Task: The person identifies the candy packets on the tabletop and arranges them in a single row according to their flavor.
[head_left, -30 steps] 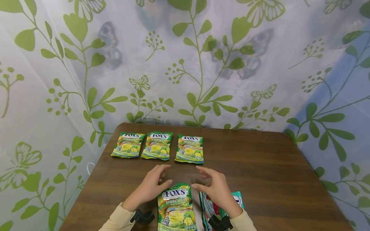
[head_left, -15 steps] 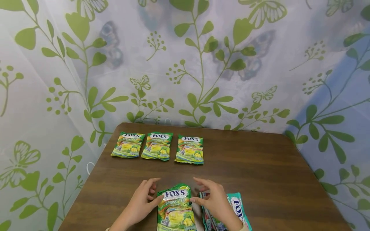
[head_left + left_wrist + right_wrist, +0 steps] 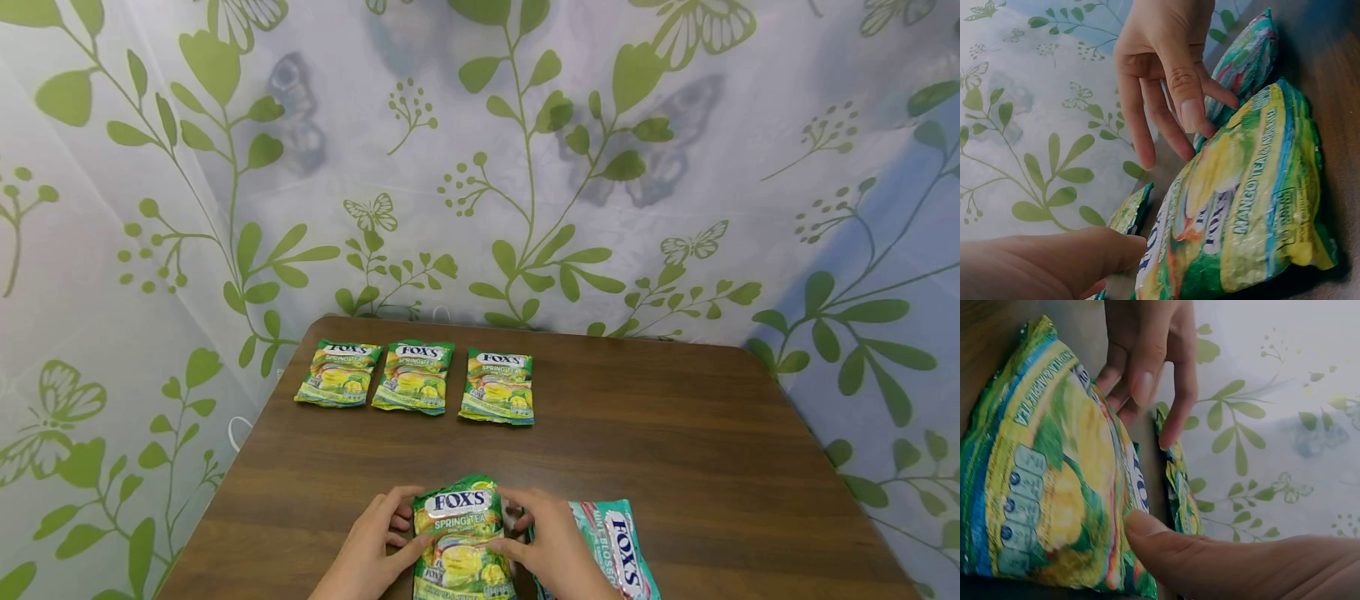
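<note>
A green and yellow pack of Fox's Spring Tea candy [image 3: 461,533] lies at the table's near edge in the head view. My left hand [image 3: 369,546] is at its left side, the thumb reaching its edge and the fingers loosely bent beside it. Across from it, my right hand [image 3: 551,542] has its thumb at the right edge. The left wrist view shows the right hand [image 3: 1166,75] with fingers spread and relaxed along the pack [image 3: 1235,194]. In the right wrist view, the left hand's fingers [image 3: 1179,394] extend loosely by the pack's far side.
Three more Spring Tea packs [image 3: 340,375] stand in a row along the back left of the brown table [image 3: 645,417]. A teal Fox's pack [image 3: 618,546] lies partly under the right hand. A leaf-patterned curtain [image 3: 525,167] hangs behind the table.
Both hands have come down and inward, from above the near pack to its two sides. More of the teal pack shows. The packs in the row have not moved.
</note>
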`<state>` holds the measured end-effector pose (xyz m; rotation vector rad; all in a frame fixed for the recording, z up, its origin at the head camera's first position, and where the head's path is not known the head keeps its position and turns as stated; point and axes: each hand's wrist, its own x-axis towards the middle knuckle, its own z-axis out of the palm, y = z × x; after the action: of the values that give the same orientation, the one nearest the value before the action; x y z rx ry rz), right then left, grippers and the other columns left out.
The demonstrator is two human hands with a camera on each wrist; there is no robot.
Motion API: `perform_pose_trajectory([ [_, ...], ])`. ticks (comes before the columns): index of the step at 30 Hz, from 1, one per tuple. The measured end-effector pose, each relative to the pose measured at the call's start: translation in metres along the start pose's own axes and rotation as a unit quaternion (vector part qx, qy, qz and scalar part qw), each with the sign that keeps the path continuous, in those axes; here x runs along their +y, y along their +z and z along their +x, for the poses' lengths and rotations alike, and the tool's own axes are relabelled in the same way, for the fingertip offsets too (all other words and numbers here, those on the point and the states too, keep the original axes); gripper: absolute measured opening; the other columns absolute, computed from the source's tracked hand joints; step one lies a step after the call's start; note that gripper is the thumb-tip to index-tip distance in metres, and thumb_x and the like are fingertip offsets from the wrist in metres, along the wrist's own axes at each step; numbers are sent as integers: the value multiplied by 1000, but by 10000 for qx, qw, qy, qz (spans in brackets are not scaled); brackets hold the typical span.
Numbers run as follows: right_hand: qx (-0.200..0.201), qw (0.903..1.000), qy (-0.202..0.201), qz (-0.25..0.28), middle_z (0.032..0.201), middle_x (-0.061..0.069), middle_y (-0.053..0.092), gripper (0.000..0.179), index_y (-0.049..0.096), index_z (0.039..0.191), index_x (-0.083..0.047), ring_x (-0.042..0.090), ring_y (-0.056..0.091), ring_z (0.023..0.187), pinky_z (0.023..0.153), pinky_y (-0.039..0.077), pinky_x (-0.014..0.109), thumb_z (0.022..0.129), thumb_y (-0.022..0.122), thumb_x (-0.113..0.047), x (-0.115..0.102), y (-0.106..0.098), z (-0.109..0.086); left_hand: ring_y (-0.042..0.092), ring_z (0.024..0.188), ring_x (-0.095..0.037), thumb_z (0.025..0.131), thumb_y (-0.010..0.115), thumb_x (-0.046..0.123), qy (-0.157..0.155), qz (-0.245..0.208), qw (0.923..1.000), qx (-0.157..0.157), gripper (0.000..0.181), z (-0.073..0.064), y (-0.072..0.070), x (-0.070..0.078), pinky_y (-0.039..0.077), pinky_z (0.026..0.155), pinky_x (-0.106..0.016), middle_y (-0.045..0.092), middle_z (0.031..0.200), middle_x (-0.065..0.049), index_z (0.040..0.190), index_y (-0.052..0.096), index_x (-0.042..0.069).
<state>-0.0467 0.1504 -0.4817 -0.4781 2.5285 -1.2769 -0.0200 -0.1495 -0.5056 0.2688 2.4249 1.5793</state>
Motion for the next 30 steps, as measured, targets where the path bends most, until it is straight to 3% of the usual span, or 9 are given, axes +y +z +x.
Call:
perform_pose_trajectory([
  [9,-171,9993,0,-331,102,-3,64,60,71,143,-3,11,56,81,71,49,33,92,92,-26,-3,10,-2,57,90,-19,102,81,14,89,-181,9996,-221,55,0,4,-2,59,75,-29,53,111,-10,148,56,-1],
  [20,-41,9992,-25,-391,101,-2,62,58,73,139,-2,7,52,73,64,46,30,89,95,-23,-5,19,-1,57,86,-15,101,81,12,107,-337,9991,-243,49,1,10,-7,59,74,-27,51,110,-10,144,60,-2],
  [30,-250,9993,179,-198,109,2,58,64,69,143,3,11,51,78,67,46,31,90,94,-24,-6,21,0,51,84,-19,98,84,12,-27,-284,9995,-128,50,4,13,-7,53,67,-28,47,109,-10,142,62,0],
])
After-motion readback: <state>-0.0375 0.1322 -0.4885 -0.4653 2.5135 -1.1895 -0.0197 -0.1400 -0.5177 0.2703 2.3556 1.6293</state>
